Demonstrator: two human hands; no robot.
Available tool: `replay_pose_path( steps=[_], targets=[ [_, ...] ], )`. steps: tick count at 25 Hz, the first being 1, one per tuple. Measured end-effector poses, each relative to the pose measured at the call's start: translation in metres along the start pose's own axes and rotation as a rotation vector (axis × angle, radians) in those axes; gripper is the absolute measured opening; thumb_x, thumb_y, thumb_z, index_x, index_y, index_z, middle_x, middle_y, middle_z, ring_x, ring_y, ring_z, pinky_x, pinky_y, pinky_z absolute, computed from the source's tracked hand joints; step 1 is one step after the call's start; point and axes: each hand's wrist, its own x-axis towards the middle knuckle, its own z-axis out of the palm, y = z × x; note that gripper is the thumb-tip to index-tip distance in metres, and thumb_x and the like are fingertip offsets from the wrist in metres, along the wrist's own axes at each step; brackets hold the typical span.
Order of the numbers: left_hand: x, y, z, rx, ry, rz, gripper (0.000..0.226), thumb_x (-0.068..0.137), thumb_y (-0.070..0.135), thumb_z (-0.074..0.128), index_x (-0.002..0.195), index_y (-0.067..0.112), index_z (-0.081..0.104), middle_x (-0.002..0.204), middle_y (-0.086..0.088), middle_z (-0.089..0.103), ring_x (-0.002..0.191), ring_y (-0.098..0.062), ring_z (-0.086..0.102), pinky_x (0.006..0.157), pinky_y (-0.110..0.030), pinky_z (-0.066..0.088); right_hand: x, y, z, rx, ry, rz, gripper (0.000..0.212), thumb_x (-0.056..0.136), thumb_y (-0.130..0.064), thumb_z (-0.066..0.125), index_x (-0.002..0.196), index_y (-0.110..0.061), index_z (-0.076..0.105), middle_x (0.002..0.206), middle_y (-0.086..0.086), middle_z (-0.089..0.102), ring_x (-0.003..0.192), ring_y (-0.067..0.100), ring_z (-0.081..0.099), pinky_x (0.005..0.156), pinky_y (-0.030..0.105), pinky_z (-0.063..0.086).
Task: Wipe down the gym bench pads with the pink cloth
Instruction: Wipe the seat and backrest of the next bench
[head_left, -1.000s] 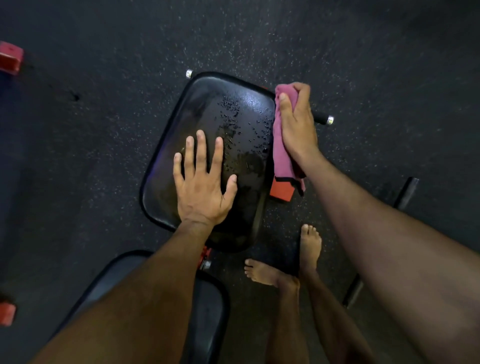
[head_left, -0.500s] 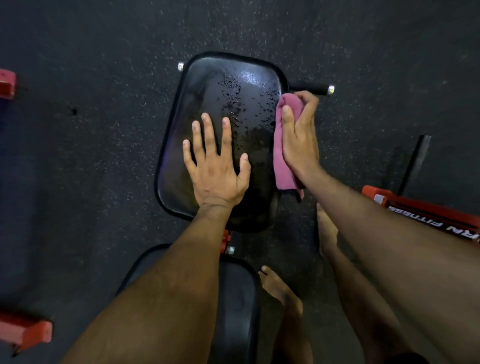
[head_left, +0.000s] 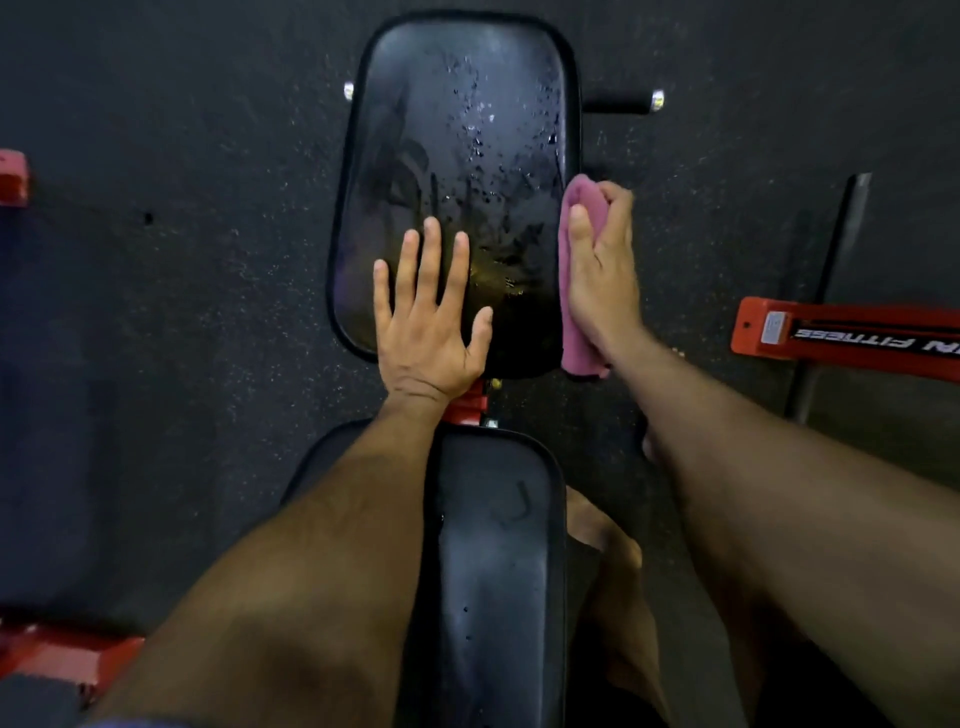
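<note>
I had my left hand (head_left: 428, 317) spread flat, fingers straight and apart, pressing on the near part of the far pad (head_left: 457, 119) to steady it. My right hand (head_left: 602, 265) gripped the pink cloth (head_left: 584, 200), fingers curled round the bunched fabric, and held it against the pad's right edge, with the loose end hanging down past the pad's near right corner.

Judging how far I had got: the job was well short of done. The far pad carried a scatter of droplets across its upper middle and right side, plus smeared wet streaks near my left fingertips (head_left: 432, 228), so its top looked sprayed but not wiped dry. The strip along the right edge was the only part the cloth touched at that moment. The left half of that pad looked duller and drier, though I could not tell whether it had been wiped.

The near pad (head_left: 493, 561), between my 2 forearms, showed only a few small drops and a faint mark, and no cloth was on it. I judged that 2 surfaces remained: the wet top of the far pad, then the whole near pad.
</note>
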Motion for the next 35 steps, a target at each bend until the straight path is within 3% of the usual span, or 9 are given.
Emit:
replay_pose_path(
  steps=[2, 6, 9, 13, 15, 23, 28, 32, 35],
  targets=[
    [0.004, 0.002, 0.000, 0.013, 0.021, 0.034, 0.075, 0.102, 0.055, 0.033, 0.165, 0.017, 0.022, 0.171, -0.016, 0.021, 0.159, -0.032, 0.018, 0.127, -0.061, 0.015, -0.032, 0.009, 0.018, -0.064, 0.122, 0.020, 0.042, 0.109, -0.036, 0.037, 0.141, -0.010, 0.042, 0.137, 0.008, 0.049, 0.117, 0.008, 0.050, 0.090, 0.003, 0.037],
    [0.000, 0.000, 0.002, 0.013, 0.052, 0.030, 0.075, 0.102, 0.056, 0.028, 0.165, 0.016, 0.023, 0.171, -0.016, 0.023, 0.159, -0.032, 0.019, 0.126, -0.062, 0.017, -0.128, 0.033, 0.027, -0.053, 0.014, 0.136, 0.047, 0.107, -0.032, 0.045, 0.147, -0.012, 0.031, 0.146, 0.011, 0.043, 0.119, 0.010, 0.050, 0.098, 0.032, 0.047],
    [0.002, 0.001, 0.005, 0.010, 0.088, 0.031, 0.075, 0.102, 0.056, 0.026, 0.165, 0.016, 0.025, 0.171, -0.016, 0.024, 0.159, -0.032, 0.020, 0.126, -0.061, 0.017, -0.098, 0.028, 0.031, 0.014, 0.116, 0.155, 0.044, 0.107, -0.036, 0.042, 0.141, -0.008, 0.036, 0.139, 0.010, 0.047, 0.112, 0.007, 0.049, 0.086, 0.021, 0.043],
    [0.001, 0.000, 0.006, 0.017, 0.118, 0.039, 0.076, 0.100, 0.057, 0.027, 0.165, 0.017, 0.027, 0.170, -0.015, 0.025, 0.159, -0.032, 0.021, 0.126, -0.061, 0.017, -0.029, 0.017, 0.013, -0.092, 0.132, -0.086, 0.041, 0.108, -0.037, 0.039, 0.138, -0.008, 0.042, 0.129, 0.008, 0.049, 0.105, 0.012, 0.055, 0.077, 0.018, 0.050],
    [0.002, 0.000, 0.005, 0.017, 0.114, 0.034, 0.076, 0.099, 0.057, 0.029, 0.165, 0.017, 0.026, 0.171, -0.015, 0.025, 0.159, -0.032, 0.021, 0.126, -0.061, 0.017, 0.005, 0.005, 0.005, -0.166, 0.117, -0.160, 0.040, 0.108, -0.037, 0.039, 0.138, -0.011, 0.044, 0.122, 0.007, 0.048, 0.098, 0.012, 0.056, 0.069, 0.026, 0.057],
    [0.002, 0.000, 0.005, 0.027, 0.106, 0.034, 0.078, 0.097, 0.056, 0.032, 0.164, 0.017, 0.028, 0.170, -0.015, 0.026, 0.158, -0.032, 0.022, 0.125, -0.062, 0.019, -0.127, 0.042, 0.022, -0.124, 0.016, -0.069, 0.036, 0.103, -0.031, 0.046, 0.128, -0.006, 0.046, 0.122, 0.011, 0.044, 0.098, 0.005, 0.047, 0.081, 0.038, 0.050],
    [0.004, 0.000, 0.006, 0.027, 0.101, 0.038, 0.079, 0.096, 0.056, 0.031, 0.164, 0.017, 0.029, 0.170, -0.014, 0.026, 0.158, -0.032, 0.022, 0.126, -0.060, 0.017, -0.045, 0.012, 0.019, -0.164, 0.161, -0.070, 0.038, 0.102, -0.030, 0.048, 0.133, -0.009, 0.046, 0.126, 0.010, 0.045, 0.112, 0.020, 0.053, 0.094, 0.041, 0.051],
    [0.005, 0.006, -0.011, 0.018, 0.015, 0.023, 0.082, 0.093, 0.055, 0.040, 0.165, 0.021, 0.023, 0.173, -0.011, 0.020, 0.160, -0.029, 0.017, 0.126, -0.058, 0.016, 0.001, -0.029, -0.024, -0.292, -0.041, -0.175, 0.047, 0.095, -0.026, 0.065, 0.136, -0.023, 0.042, 0.132, 0.001, 0.050, 0.117, 0.019, 0.053, 0.098, 0.041, 0.051],
    [0.011, -0.009, -0.022, -0.042, 0.004, 0.017, 0.072, 0.094, 0.053, 0.045, 0.159, 0.022, 0.036, 0.171, -0.003, 0.026, 0.155, -0.022, 0.027, 0.120, -0.050, 0.026, -0.001, -0.050, -0.079, -0.241, -0.063, -0.195, 0.057, 0.083, -0.023, 0.080, 0.123, -0.024, 0.040, 0.120, -0.002, 0.059, 0.107, 0.017, 0.061, 0.090, 0.037, 0.054]
  ],
)
